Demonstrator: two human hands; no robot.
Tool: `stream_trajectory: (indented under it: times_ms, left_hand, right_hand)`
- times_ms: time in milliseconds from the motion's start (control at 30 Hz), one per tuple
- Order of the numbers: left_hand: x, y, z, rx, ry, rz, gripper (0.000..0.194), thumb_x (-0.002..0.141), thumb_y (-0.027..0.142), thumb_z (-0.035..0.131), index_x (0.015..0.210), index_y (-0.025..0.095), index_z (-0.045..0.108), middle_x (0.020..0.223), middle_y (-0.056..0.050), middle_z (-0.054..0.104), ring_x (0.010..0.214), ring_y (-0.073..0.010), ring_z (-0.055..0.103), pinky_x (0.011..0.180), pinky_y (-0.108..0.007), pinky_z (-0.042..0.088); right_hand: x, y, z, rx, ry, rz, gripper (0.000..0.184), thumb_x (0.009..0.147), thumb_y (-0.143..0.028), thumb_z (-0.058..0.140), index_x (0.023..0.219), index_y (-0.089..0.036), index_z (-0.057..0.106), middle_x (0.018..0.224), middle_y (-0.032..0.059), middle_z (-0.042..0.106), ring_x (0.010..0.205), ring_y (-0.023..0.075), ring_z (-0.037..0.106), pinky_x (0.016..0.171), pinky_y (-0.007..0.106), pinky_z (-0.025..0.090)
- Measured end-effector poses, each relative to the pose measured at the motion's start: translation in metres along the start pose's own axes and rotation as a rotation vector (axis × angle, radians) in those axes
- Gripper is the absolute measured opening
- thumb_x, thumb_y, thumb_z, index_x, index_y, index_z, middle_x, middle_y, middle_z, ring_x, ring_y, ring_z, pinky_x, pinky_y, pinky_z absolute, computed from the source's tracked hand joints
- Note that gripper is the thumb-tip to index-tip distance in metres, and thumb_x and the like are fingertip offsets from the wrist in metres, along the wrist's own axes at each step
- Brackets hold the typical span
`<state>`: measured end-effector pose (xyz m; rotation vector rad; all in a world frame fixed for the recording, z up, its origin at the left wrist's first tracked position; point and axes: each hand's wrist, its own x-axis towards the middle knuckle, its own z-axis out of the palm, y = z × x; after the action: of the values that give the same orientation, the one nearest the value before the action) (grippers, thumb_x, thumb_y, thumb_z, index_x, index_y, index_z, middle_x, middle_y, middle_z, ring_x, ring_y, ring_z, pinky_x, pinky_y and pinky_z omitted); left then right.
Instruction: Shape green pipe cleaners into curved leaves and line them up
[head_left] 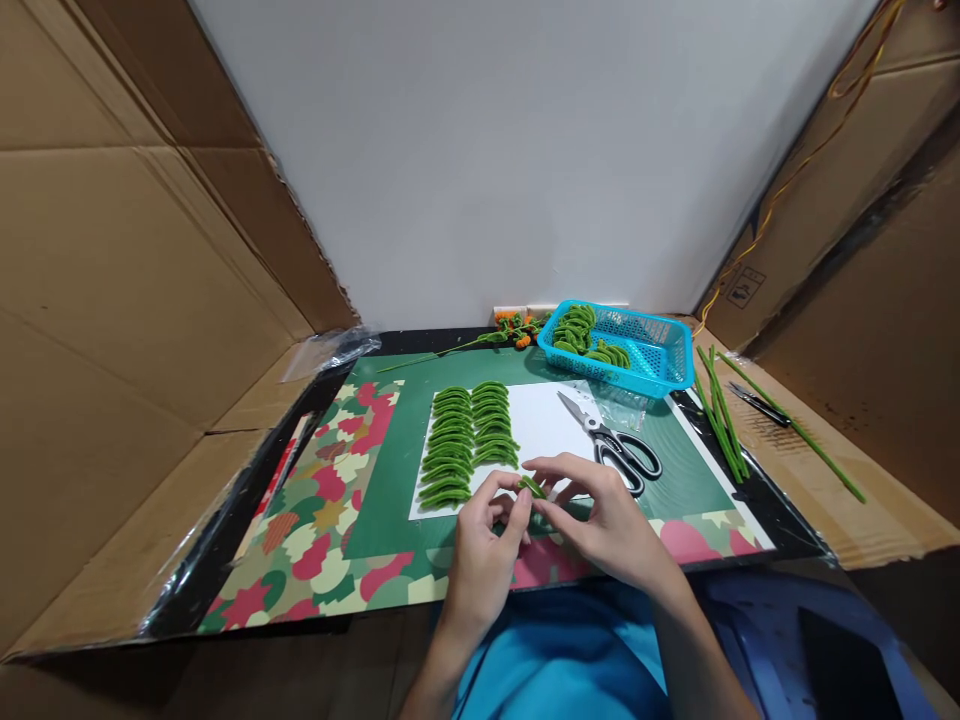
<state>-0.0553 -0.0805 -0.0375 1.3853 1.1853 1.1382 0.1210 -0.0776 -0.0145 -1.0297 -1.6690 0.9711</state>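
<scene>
A small green fuzzy pipe-cleaner piece (532, 487) is pinched between the fingers of both my hands, over the front of a white sheet (541, 415). My left hand (487, 540) grips its left end; my right hand (596, 515) has thumb and fingers closed at its right side, partly hiding it. Just beyond my left hand, curved green pipe-cleaner pieces (450, 440) lie in two neat columns on the sheet. Scissors (615, 440) with black and grey handles rest to the right, blades angled up and left.
At the back right a blue plastic basket (679, 365) holds more green pieces. Orange flowers (517, 325) on a green stem lie beside it. Long green stems (720, 415) and small pliers (761, 403) are at the right. Cardboard walls (135, 250) flank the green mat (382, 480).
</scene>
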Motion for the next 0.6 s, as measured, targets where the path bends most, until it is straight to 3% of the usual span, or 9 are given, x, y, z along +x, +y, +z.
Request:
stream_trajectory:
  times_ms: [133,400,600]
  left_hand:
    - [-0.0002,0.0002,0.0002,0.068,0.012,0.048,0.021,0.101,0.041,0.063,0.096,0.020,0.063,0.079,0.002,0.063,0.064,-0.0130,0.060,0.061,-0.023,0.047]
    - [-0.0027,0.0003,0.0015,0.129,0.001,0.073,0.018,0.104,0.038,0.059,0.103,0.021,0.065,0.084,0.001,0.066,0.069,-0.0152,0.064,0.066,-0.025,0.051]
    - [-0.0066,0.0030,0.0037,0.183,0.007,0.032,0.021,0.106,0.041,0.055,0.101,0.022,0.061,0.072,0.003,0.063,0.065,-0.0162,0.065,0.061,-0.025,0.047]
  right_hand:
    - [0.0007,-0.0005,-0.0026,-0.003,-0.004,-0.060,0.037,0.103,-0.018,0.063,0.137,-0.029,0.072,0.119,0.0052,0.077,0.097,0.0186,0.073,0.087,0.031,0.060]
    - [0.0010,0.0031,0.0004,-0.056,0.004,-0.127,0.029,0.102,-0.012,0.065,0.121,-0.029,0.079,0.104,0.0037,0.077,0.091,0.0184,0.074,0.080,0.028,0.056]
    - [0.0011,0.0074,0.0027,-0.038,0.021,-0.124,0.030,0.098,-0.010,0.066,0.118,-0.027,0.081,0.099,0.0041,0.078,0.087,0.0181,0.074,0.077,0.028,0.057]
